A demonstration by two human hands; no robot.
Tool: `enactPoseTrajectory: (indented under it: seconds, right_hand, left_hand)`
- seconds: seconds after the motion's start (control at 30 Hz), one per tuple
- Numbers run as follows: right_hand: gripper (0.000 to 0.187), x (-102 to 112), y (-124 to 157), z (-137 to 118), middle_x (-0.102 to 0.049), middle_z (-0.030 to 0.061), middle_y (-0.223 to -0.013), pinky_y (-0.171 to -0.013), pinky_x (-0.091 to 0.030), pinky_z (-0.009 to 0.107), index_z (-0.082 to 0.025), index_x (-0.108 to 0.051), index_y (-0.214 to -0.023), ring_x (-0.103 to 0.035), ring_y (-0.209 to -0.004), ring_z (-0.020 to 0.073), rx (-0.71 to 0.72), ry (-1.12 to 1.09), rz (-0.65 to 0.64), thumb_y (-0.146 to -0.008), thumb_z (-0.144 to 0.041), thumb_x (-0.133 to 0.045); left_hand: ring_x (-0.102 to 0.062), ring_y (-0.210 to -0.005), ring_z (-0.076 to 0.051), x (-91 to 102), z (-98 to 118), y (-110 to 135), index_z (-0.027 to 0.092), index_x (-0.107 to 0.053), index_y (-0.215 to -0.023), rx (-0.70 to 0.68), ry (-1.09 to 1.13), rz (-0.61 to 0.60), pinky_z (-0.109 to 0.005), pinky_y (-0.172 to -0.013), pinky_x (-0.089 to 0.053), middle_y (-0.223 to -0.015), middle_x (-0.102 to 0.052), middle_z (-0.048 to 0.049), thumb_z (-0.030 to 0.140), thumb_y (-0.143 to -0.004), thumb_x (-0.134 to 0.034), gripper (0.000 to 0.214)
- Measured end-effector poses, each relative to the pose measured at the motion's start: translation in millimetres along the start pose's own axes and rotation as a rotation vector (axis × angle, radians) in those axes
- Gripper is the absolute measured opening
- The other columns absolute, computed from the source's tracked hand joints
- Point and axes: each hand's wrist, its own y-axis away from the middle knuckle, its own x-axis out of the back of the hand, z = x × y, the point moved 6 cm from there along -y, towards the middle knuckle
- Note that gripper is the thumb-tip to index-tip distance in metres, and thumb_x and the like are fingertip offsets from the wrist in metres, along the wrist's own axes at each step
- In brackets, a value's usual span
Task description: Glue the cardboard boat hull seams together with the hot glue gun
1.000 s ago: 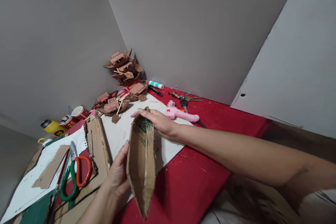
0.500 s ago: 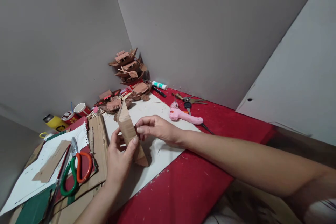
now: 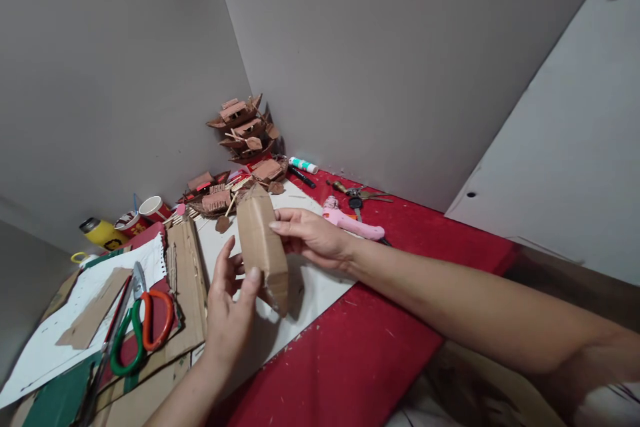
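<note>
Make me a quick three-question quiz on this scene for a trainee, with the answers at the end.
1. True or false: the held cardboard hull shows its hollow inside in this view.
2. Fill in the missing word: the scissors have one orange handle and one ____ handle.
3. Apart from the hull, which of these lies nearest the right grip?
a) bottle
b) pink tool
c) scissors

Key:
1. False; its outer side shows.
2. Green.
3. b.
</note>
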Motion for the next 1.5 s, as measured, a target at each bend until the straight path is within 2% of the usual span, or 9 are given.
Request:
enactPoseTrajectory:
  seconds: [0.2, 0.37, 0.5, 0.67, 0.83, 0.9, 1.1, 1.23, 1.5]
  right_hand:
    - [0.022, 13, -7, -17, -0.066, 0.0032, -0.089, -0.073, -0.046, 0.029, -0.019, -0.064, -0.096, -0.058, -0.08, 0.0141, 0.16, 0.212, 0.045, -0.08, -0.035, -0.062]
    - [0.023, -13, 11, -28, -0.06, 0.0058, -0.092, -0.08, -0.042, 0.033, -0.018, -0.064, -0.104, -0.053, -0.086, 0.0166, 0.542, 1.107, -0.167, -0.09, -0.026, -0.048]
    - [0.023, -21, 19, -14, -0.056, 0.0061, -0.087, -0.08, -0.04, 0.034, -0.02, -0.069, -0.094, -0.049, -0.084, 0.0178, 0.533, 1.579, -0.352, -0.084, -0.015, -0.049]
    - [0.023, -26, 24, -8, -0.059, 0.0047, -0.083, -0.088, -0.038, 0.037, -0.021, -0.072, -0.083, -0.051, -0.088, 0.0188, 0.5, 1.629, -0.523, -0.075, -0.009, -0.054]
    - [0.028, -34, 34, 0, -0.067, 0.0031, -0.083, -0.097, -0.037, 0.034, -0.019, -0.072, -0.082, -0.057, -0.089, 0.0168, 0.425, 1.429, -0.69, -0.069, -0.002, -0.054]
    - [0.029, -32, 31, -2, -0.069, 0.0038, -0.085, -0.093, -0.041, 0.032, -0.017, -0.072, -0.085, -0.06, -0.087, 0.016, 0.379, 1.342, -0.606, -0.069, -0.003, -0.053]
    - [0.028, 4, 2, 0, -0.07, 0.008, -0.097, -0.077, -0.045, 0.032, -0.015, -0.069, -0.104, -0.062, -0.084, 0.018, 0.271, 1.286, 0.003, -0.084, -0.024, -0.052]
    - [0.033, 16, -16, 24, -0.069, 0.0084, -0.084, -0.066, -0.043, 0.029, -0.011, -0.069, -0.103, -0.058, -0.072, 0.0165, 0.128, 1.22, 0.059, -0.081, -0.033, -0.059]
    - [0.013, 15, -17, 37, -0.062, 0.0006, -0.065, -0.056, -0.034, 0.022, -0.012, -0.069, -0.073, -0.051, -0.061, 0.0097, 0.074, 1.194, 0.061, -0.075, -0.012, -0.056]
  left_hand:
    - [-0.057, -0.06, -0.01, 17.7, -20, -18, 0.022, -0.057, -0.117, 0.06, 0.172, 0.135, -0.022, -0.059, -0.047, -0.07, -0.061, 0.0028, 0.039, -0.075, -0.07, 0.047]
    - [-0.054, -0.052, -0.007, 45.8, -38, -39, 0.016, -0.061, -0.098, 0.145, 0.335, 0.335, -0.019, -0.052, -0.048, -0.062, -0.055, 0.0057, 0.019, -0.069, -0.071, 0.031]
    - [-0.054, -0.05, -0.006, 69.8, -49, -53, 0.014, -0.062, -0.088, 0.243, 0.444, 0.461, -0.018, -0.049, -0.049, -0.061, -0.055, 0.0041, 0.006, -0.068, -0.063, 0.021]
    - [-0.055, -0.049, -0.005, 81.6, -49, -61, 0.013, -0.061, -0.083, 0.272, 0.496, 0.501, -0.016, -0.05, -0.05, -0.063, -0.055, 0.0034, 0.002, -0.071, -0.057, 0.017]
    - [-0.063, -0.062, -0.011, 57.9, -45, -55, 0.011, -0.064, -0.089, 0.314, 0.399, 0.261, -0.022, -0.056, -0.053, -0.077, -0.064, -0.004, 0.011, -0.067, -0.068, 0.022]
    - [-0.064, -0.068, -0.014, 48.0, -45, -51, 0.011, -0.064, -0.092, 0.281, 0.301, 0.165, -0.024, -0.059, -0.053, -0.082, -0.066, -0.0059, 0.02, -0.065, -0.075, 0.03]
    - [-0.061, -0.077, -0.017, 31.9, -52, -47, 0.014, -0.069, -0.097, 0.108, -0.068, 0.068, -0.028, -0.068, -0.048, -0.085, -0.068, -0.0071, 0.027, -0.065, -0.075, 0.035]
    - [-0.062, -0.077, -0.02, 23.2, -52, -47, 0.015, -0.071, -0.092, 0.051, -0.189, 0.04, -0.03, -0.073, -0.046, -0.083, -0.07, -0.008, 0.023, -0.067, -0.071, 0.026]
    - [-0.059, -0.071, -0.018, 5.9, -45, -38, 0.014, -0.068, -0.082, 0.089, -0.237, -0.086, -0.029, -0.069, -0.044, -0.077, -0.069, -0.0051, 0.025, -0.072, -0.062, 0.016]
